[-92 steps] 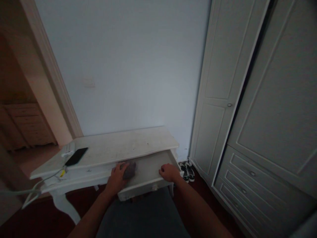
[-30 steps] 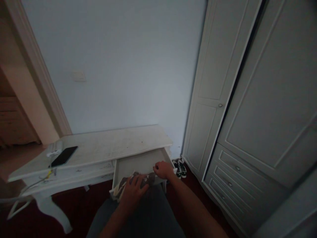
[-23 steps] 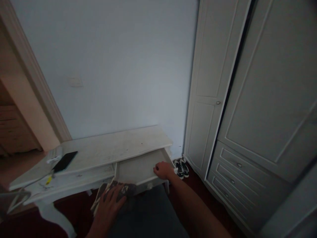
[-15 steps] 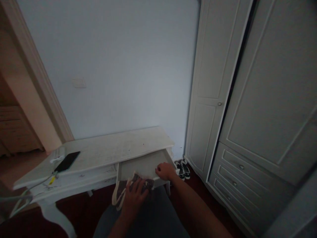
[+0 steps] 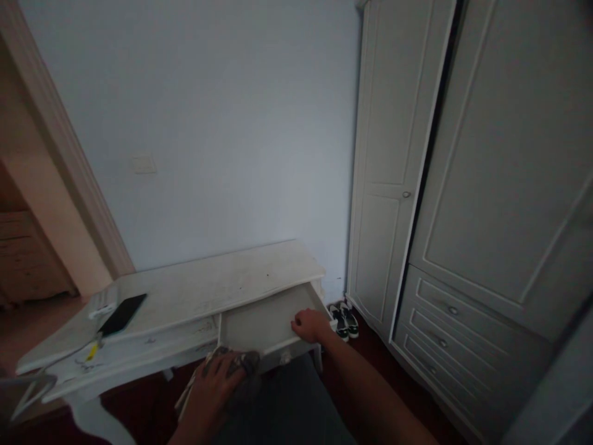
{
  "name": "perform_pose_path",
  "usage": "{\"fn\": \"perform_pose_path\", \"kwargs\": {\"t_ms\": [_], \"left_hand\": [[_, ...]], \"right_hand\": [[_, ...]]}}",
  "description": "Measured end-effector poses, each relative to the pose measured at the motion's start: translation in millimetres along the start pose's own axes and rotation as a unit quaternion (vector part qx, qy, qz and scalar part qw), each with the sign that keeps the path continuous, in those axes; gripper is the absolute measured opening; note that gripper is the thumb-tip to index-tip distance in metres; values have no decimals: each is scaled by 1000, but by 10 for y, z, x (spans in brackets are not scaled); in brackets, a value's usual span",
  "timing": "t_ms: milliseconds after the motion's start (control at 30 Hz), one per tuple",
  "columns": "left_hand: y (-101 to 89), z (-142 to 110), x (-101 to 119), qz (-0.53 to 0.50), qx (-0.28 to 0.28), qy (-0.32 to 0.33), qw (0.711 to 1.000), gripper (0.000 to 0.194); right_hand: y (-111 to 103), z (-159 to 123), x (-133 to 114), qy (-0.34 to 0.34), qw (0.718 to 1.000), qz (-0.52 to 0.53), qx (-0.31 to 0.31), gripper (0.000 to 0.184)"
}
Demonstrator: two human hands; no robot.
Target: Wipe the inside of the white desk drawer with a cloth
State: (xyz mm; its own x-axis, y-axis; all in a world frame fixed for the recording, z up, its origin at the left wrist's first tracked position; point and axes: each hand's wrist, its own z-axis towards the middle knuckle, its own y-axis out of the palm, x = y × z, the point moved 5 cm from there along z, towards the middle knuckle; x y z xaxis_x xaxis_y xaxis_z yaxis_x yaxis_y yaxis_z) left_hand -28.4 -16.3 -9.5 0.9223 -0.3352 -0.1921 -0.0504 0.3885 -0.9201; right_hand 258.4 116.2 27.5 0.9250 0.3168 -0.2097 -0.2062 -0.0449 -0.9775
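My left hand [image 5: 215, 380] curls over a bunched cloth [image 5: 245, 361], grey-brown with pale patches, at the left front corner of the pulled-out drawer [image 5: 254, 327]. Part of the cloth hangs in pale folds below the hand, and the palm hides the rest of it. Over the right front part of the drawer, my right hand [image 5: 309, 324] is closed in a fist, its wrist crossing the front edge. No object shows in the fist. The drawer's bare pale bottom shows between the two hands, and a round knob [image 5: 285, 357] sits on its front.
A phone [image 5: 123, 314] and a white box-like item [image 5: 104, 301] lie at the left end of the white table [image 5: 217, 278]. A cable with a yellow tag [image 5: 92, 352] hangs there. Sneakers [image 5: 343, 321] stand on the floor beside a tall wardrobe [image 5: 384, 204].
The cloth, a compact bundle inside the drawer at first, is spread looser. My left hand has swept it right and left along the drawer's front. My right fist stays at the drawer's right side.
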Motion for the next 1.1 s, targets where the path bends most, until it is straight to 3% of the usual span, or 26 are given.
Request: {"fn": "perform_pose_path", "kwargs": {"t_ms": [67,133,267,367,433,533,633,733,800,867,1033,1100], "left_hand": [[-38,164,134,-13,-34,-13,999,73],[-19,351,392,-32,-7,11,999,65],[98,540,917,-24,183,66,981,29],[272,404,1010,-11,272,91,958,11],[399,200,884,-3,288,125,949,8],[498,-168,474,26,273,145,951,14],[387,-396,-34,49,202,37,977,35],[196,-392,-232,59,89,-28,994,57],[105,-278,-130,52,51,-28,997,61],[82,-111,97,43,53,-28,997,54],[227,307,814,15,152,-24,988,29],[279,374,992,13,203,-12,979,25]], "right_hand": [[1,3,3,1,1000,2,-2,41],[7,9,7,1,1000,1,-3,41],[17,15,11,1,1000,-4,-2,41],[25,9,14,3,1000,-8,-3,42],[30,7,15,2,1000,-10,-2,42],[40,14,15,-3,1000,-9,0,42],[53,29,20,-4,1000,-3,-1,40],[56,37,27,-2,1000,2,-3,40],[51,36,27,-1,1000,4,-5,40],[42,32,24,-1,1000,3,-6,41],[20,21,5,-3,1000,-8,-8,41],[13,15,-1,-3,1000,-13,-8,41]]}}
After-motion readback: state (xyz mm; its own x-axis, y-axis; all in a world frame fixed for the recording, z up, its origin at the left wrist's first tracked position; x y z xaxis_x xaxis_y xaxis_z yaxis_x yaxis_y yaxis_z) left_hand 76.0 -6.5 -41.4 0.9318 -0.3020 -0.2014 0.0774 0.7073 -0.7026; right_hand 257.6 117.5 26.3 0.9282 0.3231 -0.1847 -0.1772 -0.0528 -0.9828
